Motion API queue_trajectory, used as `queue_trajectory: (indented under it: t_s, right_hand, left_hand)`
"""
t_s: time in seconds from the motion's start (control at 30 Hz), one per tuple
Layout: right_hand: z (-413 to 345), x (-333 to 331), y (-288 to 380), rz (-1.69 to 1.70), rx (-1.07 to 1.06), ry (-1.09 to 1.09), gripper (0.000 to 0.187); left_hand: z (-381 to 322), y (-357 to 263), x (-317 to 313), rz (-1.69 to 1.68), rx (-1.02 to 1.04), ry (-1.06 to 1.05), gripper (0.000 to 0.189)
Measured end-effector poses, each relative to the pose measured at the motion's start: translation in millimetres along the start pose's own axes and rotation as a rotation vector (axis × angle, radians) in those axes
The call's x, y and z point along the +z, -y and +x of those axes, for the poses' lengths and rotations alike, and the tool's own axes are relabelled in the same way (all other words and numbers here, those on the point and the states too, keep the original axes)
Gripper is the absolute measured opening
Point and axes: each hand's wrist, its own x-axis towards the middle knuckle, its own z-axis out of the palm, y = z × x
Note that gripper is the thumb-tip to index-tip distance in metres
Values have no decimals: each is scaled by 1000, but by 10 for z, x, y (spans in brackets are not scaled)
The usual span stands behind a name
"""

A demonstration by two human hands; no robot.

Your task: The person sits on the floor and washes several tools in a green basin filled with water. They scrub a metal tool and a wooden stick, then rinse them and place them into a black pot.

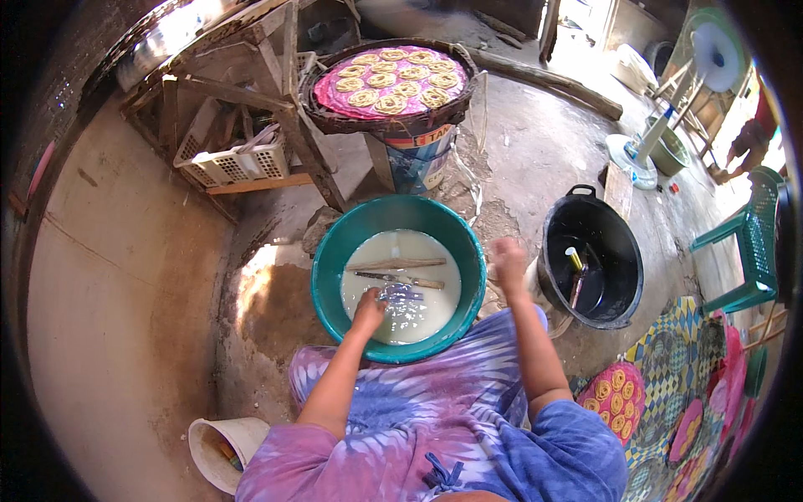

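A green plastic basin (323, 251) stands on the floor before me, partly filled with cloudy whitish liquid. My left hand (370, 309) reaches into it, its fingers at a blue-purple object (401, 293) at the liquid's surface; whether they grip it I cannot tell. A wooden stick (395, 264) and a knife-like tool with a wooden handle (431, 284) lie in the basin, just beyond that hand. My right hand (509, 258) is raised outside the basin's right rim, blurred, and its fingers are not clear. The black tub (548, 232) stands to its right.
Beyond the basin, a round tray (313, 119) with coiled noodle-like rings on pink sheeting rests on a bucket (411, 163). A wooden frame with a plastic crate (232, 168) is at left, a white pail (204, 452) lower left. A green chair (756, 251), a fan (715, 56) and a person's hand are at right.
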Motion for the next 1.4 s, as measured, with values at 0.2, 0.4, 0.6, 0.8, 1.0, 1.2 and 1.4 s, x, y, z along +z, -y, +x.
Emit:
queue_trajectory:
  t_s: [0.2,0.4,0.6,0.8,1.0,1.2,1.4]
  right_hand:
    - [-557,1816,285,-266,12,699,23]
    - [-808,2034,371,-392,-479,1112,22]
    - [-951,1800,684,367,-118,1168,31]
    - [-804,1996,821,555,744,947,25]
    - [-795,2280,869,677,557,909,22]
    - [-600,1998,485,-557,158,323,49]
    - [-687,1991,701,-692,-93,801,48]
  left_hand:
    - [-16,256,314,393,-58,446,40]
    - [63,204,167,-326,-350,130,46]
    - [145,207,223,-666,-461,132,44]
    - [154,163,197,-981,-587,87,28]
    - [213,36,235,-377,-30,-175,33]
    - [223,33,330,-850,-543,-44,17]
    - [253,129,153,-894,-559,-84,18]
